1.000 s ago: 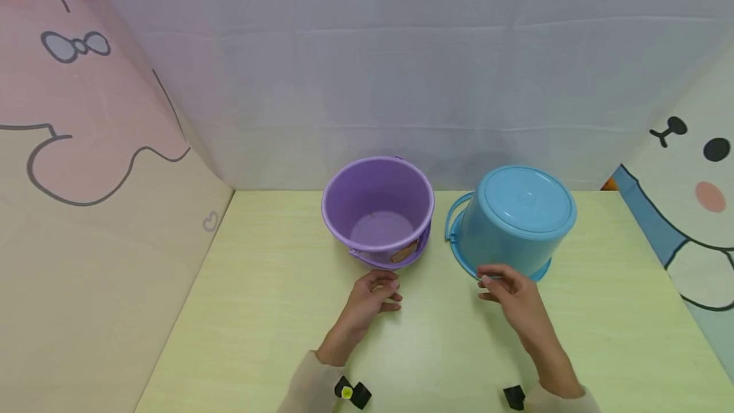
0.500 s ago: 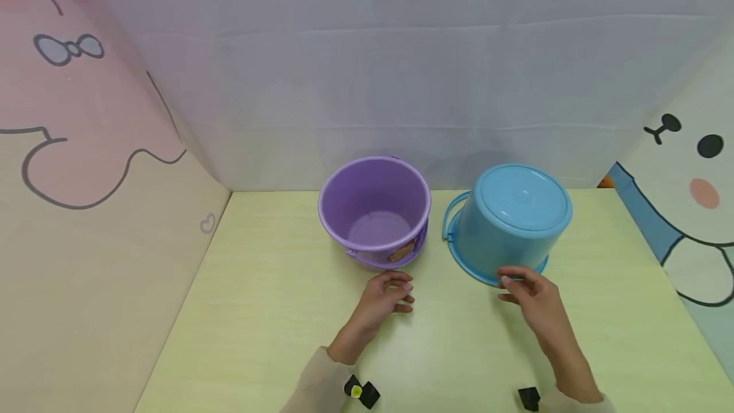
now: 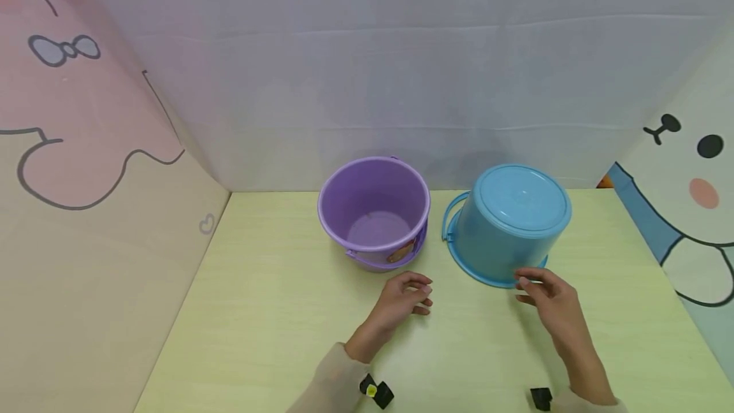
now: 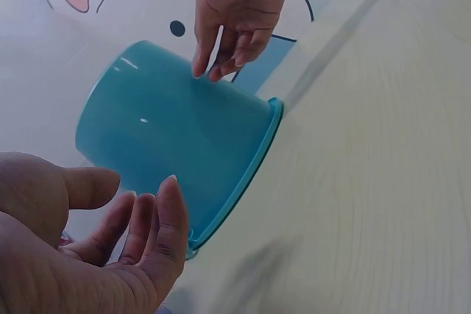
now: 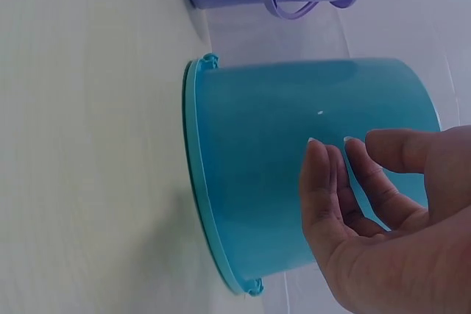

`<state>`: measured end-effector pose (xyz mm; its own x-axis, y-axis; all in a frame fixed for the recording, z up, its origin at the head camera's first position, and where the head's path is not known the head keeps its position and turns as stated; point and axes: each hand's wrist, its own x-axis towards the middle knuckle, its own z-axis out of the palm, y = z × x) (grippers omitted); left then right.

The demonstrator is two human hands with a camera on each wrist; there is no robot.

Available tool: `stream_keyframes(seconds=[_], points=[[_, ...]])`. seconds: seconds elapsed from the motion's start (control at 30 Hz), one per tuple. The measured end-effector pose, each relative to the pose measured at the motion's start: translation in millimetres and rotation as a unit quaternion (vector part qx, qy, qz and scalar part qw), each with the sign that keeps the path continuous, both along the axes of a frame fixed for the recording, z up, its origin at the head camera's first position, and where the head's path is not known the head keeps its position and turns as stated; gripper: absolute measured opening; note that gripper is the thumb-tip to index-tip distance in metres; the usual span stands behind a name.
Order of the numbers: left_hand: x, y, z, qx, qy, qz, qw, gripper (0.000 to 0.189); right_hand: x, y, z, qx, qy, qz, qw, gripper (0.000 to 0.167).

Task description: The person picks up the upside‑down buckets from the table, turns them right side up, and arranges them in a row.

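A purple bucket (image 3: 373,209) stands upright near the back of the table, its mouth facing up and its handle hanging down at the front. To its right a blue bucket (image 3: 510,228) sits upside down, base up, with its handle at the left side. My left hand (image 3: 398,301) hovers in front of the purple bucket, fingers loosely bent and holding nothing. In front of the blue bucket my right hand (image 3: 550,301) floats with relaxed fingers, also holding nothing. The right wrist view shows the right fingers (image 5: 320,204) in front of the blue wall, with no grip on it.
The pale yellow-green table (image 3: 258,311) meets a light cloth backdrop (image 3: 401,81) behind the buckets. Side panels with cartoon figures flank it, a pink one (image 3: 103,101) on the left and a white one (image 3: 682,209) on the right.
Both hands have drifted to the right over the table, the left away from the purple bucket's front, the right along the blue bucket's front. Both buckets stay put; the view shifts slightly.
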<state>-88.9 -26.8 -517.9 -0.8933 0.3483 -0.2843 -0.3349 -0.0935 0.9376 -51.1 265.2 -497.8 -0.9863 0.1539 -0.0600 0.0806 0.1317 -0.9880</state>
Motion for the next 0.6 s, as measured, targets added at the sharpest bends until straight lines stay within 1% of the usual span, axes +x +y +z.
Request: stream_keyframes(seconds=[0.17,0.37,0.47,0.6], points=[[-0.3,10.0,0.9,-0.002,0.013,-0.004,0.9999,0.026,-0.4,7.6,-1.9,0.021,-0.012,-0.019,0.9995,0.030],[-3.6,20.8,1.3,-0.016,0.037,-0.009,0.9991,0.024,-0.6,15.5,-4.5,0.091,-0.038,-0.038,0.9944,0.035],[-6.1,26.3,1.7,-0.025,0.048,-0.009,0.9985,0.023,-1.4,20.0,-6.4,0.108,-0.037,-0.044,0.9924,0.035],[-10.0,32.7,1.4,-0.036,0.058,-0.009,0.9976,0.022,-3.0,26.4,-8.5,0.116,-0.027,-0.051,0.9915,0.034]])
